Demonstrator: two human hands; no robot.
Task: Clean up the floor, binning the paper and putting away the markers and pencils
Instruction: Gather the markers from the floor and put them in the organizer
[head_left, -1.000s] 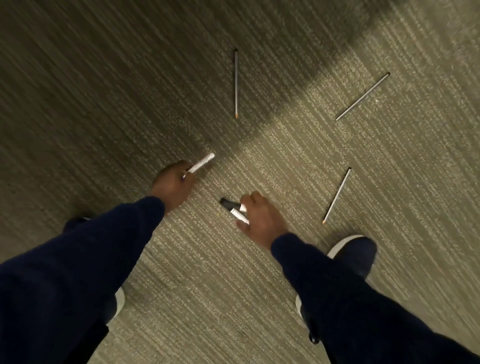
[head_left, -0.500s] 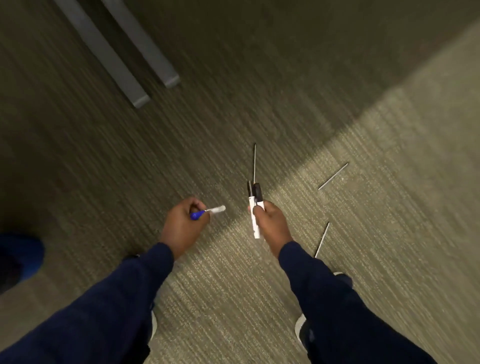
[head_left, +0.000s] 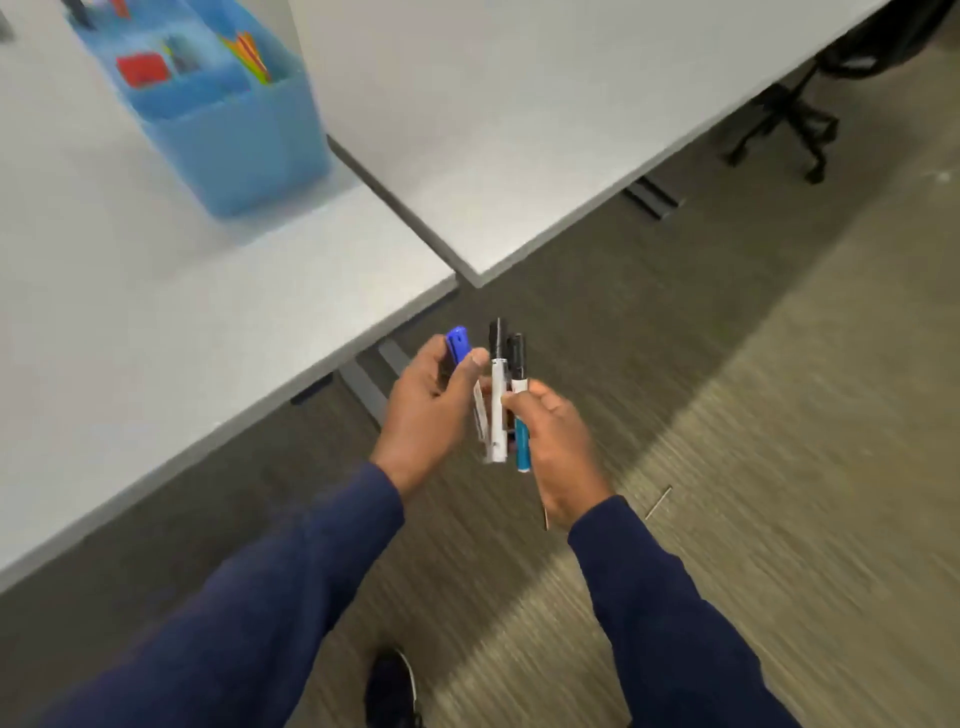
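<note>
Our left hand (head_left: 431, 410) has its fingers curled around a blue-capped marker (head_left: 458, 347), the thumb pressed against its side, so that the blue cap pokes up above the knuckles while the white barrel runs down behind the palm. Our right hand (head_left: 556, 441) is closed on two black-capped markers (head_left: 506, 395), thumb and fingertips pinching the barrels about halfway down; both stand nearly upright, caps up, one with a white barrel and the other with a teal lower part. The two hands are just beside each other, and the markers of both nearly touch; whether they actually meet, we cannot tell through the blur.

Dark blue sleeves (head_left: 291, 587) cover both forearms. Below the hands lies grey-green carpet (head_left: 779, 415), half in shadow. A thin pencil (head_left: 658, 503) lies on it just right of our right wrist, and the end of another thin stick (head_left: 546, 518) shows at the edge of that wrist. A dark shoe (head_left: 392, 686) shows at the bottom.

Ahead stand two white tables (head_left: 519, 130) set corner to corner. On the left one sits a blue plastic caddy (head_left: 234, 119) with several compartments holding colourful items, too blurred to name. The base of an office chair (head_left: 784, 130) shows under the far table at upper right.
</note>
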